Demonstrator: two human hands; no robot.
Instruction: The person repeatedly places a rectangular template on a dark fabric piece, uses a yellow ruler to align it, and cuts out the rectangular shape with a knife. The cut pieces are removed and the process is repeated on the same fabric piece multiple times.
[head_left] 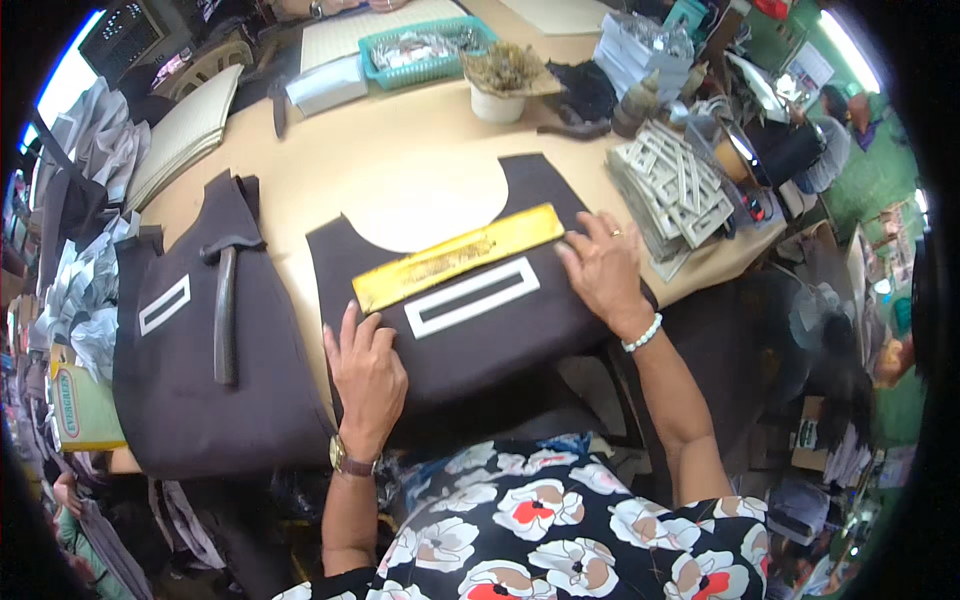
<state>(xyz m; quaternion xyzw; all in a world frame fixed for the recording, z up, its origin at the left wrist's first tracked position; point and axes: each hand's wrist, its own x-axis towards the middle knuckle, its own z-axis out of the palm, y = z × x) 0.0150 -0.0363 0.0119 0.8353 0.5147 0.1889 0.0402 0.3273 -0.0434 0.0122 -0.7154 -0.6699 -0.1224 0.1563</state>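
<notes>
A yellow, worn flat bar (pixel 410 278) lies slanted across a dark brown fabric piece (pixel 450 370) with a curved cutout. Below the bar is a white rectangular frame (pixel 470 313) with a narrow slot. My left hand (pixel 362 375) is at the bar's left end, fingertips at or beside it, fingers apart. My right hand (pixel 603 270) rests at the bar's right end, fingers spread. Whether either touches the bar exactly is hard to tell. Left of these, a hammer (pixel 226 320) lies on a second dark piece (pixel 270 400), beside another white slotted frame (pixel 165 305).
Stacked grey frames (pixel 670 185) lie at right, near bottles (pixel 635 105). At the back are a teal basket (pixel 425 70), white pot (pixel 497 106) and scissors (pixel 278 110). Crumpled grey fabric (pixel 90 150) and a box (pixel 85 405) line the left. A co-worker's hand (pixel 385 4) shows at top.
</notes>
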